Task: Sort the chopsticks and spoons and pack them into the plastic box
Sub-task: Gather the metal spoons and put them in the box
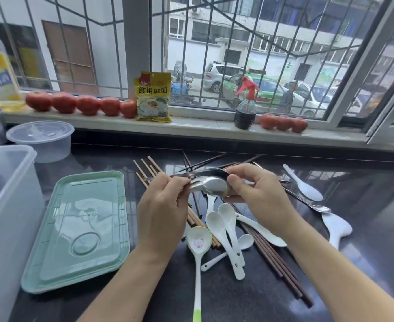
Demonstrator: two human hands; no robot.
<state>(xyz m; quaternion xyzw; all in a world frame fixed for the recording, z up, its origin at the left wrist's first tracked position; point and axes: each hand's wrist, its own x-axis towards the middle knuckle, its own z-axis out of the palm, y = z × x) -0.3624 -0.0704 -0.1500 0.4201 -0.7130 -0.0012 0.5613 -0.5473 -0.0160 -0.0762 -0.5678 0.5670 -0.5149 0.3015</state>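
Centrally, above the dark desk [365, 228]: left hand [163, 210] and right hand [258, 194], both gripping a stack of metal spoons [212, 184]. Left grip pinched on the handle ends, fingers curled; right grip curled round the bowls, thumb underneath. Stack held level, clear of the desk.

Just below the hands: white ceramic spoons [226, 226] in a loose heap, one with a pink picture in its bowl and a green-tipped handle [198, 242] pointing toward the near edge. Under and beside them, dark brown chopsticks [277, 263] running toward the near right; light wooden chopsticks [145, 170] behind the left hand; black chopsticks [203, 162] crossed farther back. To the right, more white spoons [305, 187] and a slim metal spoon [317, 206].

Left of the hands: green lid [79, 228] flat on the desk. At far left edge, plastic box [7, 205], translucent, open-topped, contents not visible. Behind it, round clear container [42, 138]. Along the windowsill [203, 126]: tomatoes [86, 104], yellow packet [153, 97], spray bottle [245, 108].
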